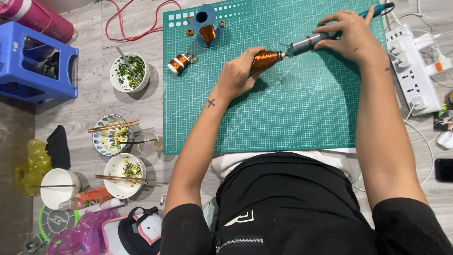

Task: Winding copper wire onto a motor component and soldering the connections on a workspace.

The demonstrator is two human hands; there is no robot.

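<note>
Two hands work one copper coil [267,60], a shiny orange-brown bundle of fine wire, tapered toward its right end, where it meets the tip of a grey rotary tool [309,42]. The left hand [238,75] is closed around the coil's left end, fingers curled over it. The right hand [351,38] rests on the tool's grey body, fingers pressing it down, just right of the coil. Both lie on a green cutting mat [283,113] spread on a pale wooden floor. Left of the left hand sit smaller copper spools [180,62], and farther left, bowls of food [128,72] with chopsticks. A white power strip [413,71] lies right of the right hand.
</note>
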